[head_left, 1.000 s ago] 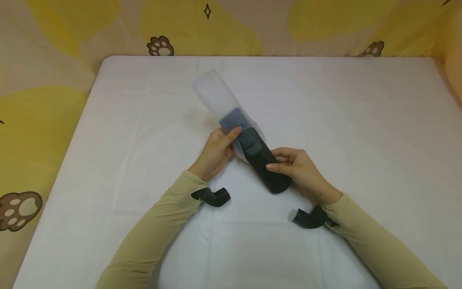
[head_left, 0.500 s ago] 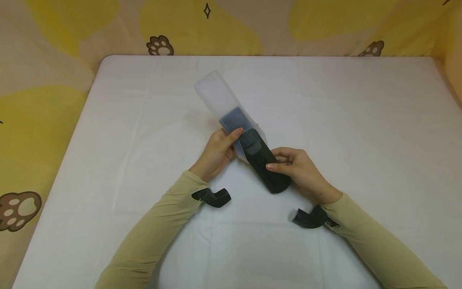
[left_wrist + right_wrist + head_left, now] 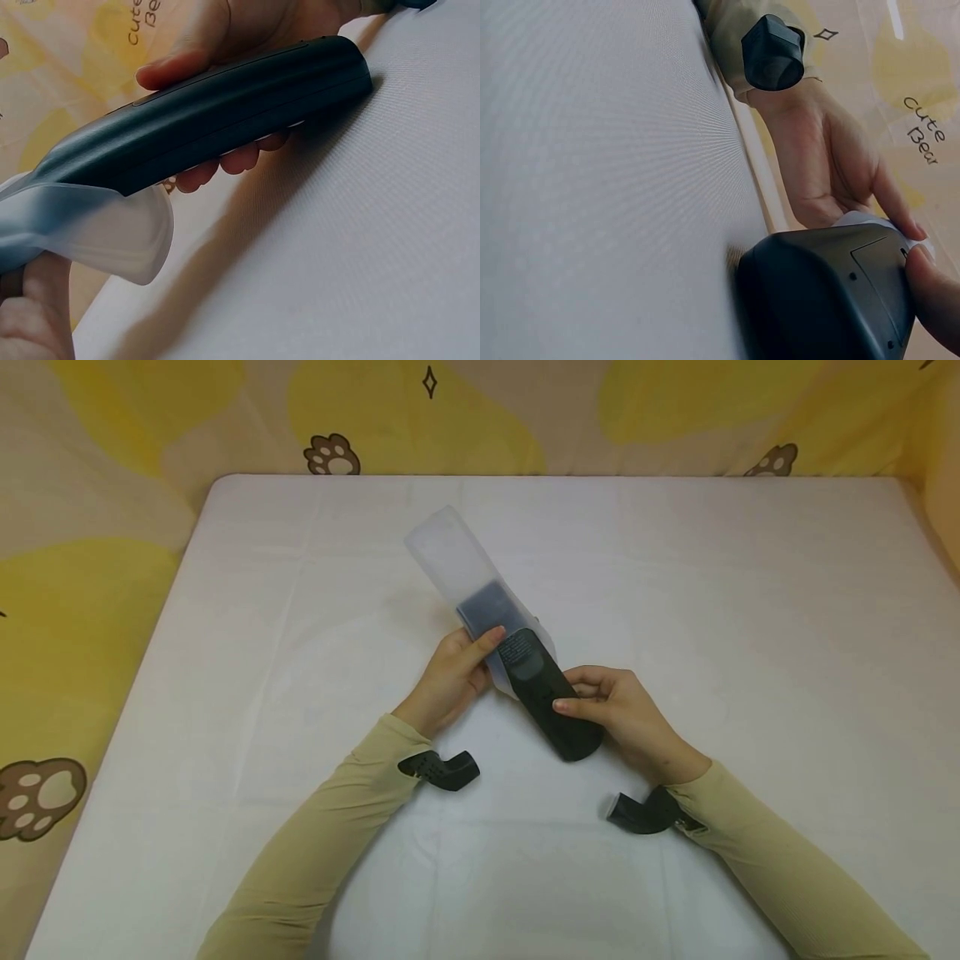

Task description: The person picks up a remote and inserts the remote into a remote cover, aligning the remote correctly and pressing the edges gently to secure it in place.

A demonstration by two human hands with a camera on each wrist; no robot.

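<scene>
A black remote control [image 3: 551,710] lies back side up, tilted across the middle of the head view. Its far end sits inside a long translucent sleeve [image 3: 450,553], through which the dark body shows bluish. My left hand [image 3: 447,677] grips the sleeve near its mouth, with the thumb on top at the remote's covered part. The right hand [image 3: 633,718] pinches the remote's near half, thumb above and fingers underneath. In the left wrist view, the sleeve's flared lip [image 3: 139,240] hangs below the remote, which is raised over the table. The right wrist view shows the remote's near end [image 3: 810,292] close up.
A white-covered table [image 3: 750,610] spreads under both hands. A yellow and beige curtain [image 3: 480,418] with paw prints hangs behind its far edge. Black wrist cameras [image 3: 442,770] stick out from both beige sleeves.
The translucent sleeve has shifted very slightly to the right and toward the near side, along with the left fingertips. Both grips stay the same, and the right hand is nearly still.
</scene>
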